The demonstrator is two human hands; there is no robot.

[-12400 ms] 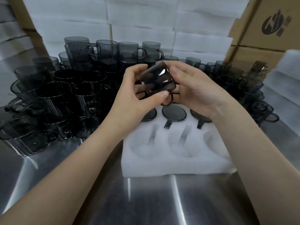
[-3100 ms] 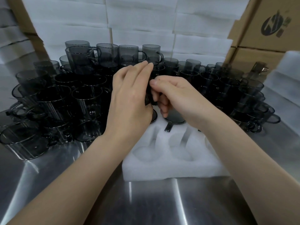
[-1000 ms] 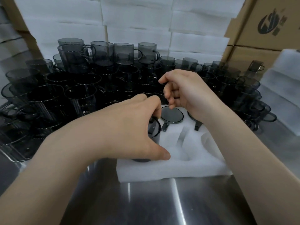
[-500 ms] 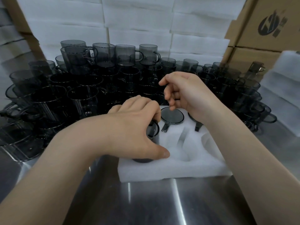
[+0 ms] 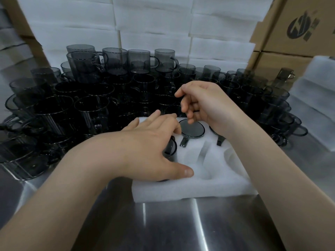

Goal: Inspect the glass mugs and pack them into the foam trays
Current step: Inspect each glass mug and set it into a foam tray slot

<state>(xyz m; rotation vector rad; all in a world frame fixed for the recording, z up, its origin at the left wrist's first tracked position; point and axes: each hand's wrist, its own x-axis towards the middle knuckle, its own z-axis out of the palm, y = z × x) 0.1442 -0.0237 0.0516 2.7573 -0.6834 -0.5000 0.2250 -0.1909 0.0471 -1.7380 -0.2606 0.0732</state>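
The left hand (image 5: pixel 150 151) lies with fingers nearly straight and thumb stretched out over a dark glass mug (image 5: pixel 170 147) sunk in the pocket at the near-left corner of the foam tray (image 5: pixel 190 192). The palm probably rests on it, though the contact is hidden. The right hand (image 5: pixel 204 105) hovers over the tray's far edge, fingers loosely curled round nothing, above a second mug (image 5: pixel 193 128) in the far middle pocket, while loose mugs (image 5: pixel 90 109) crowd the left and far sides of the steel table (image 5: pixel 163 223).
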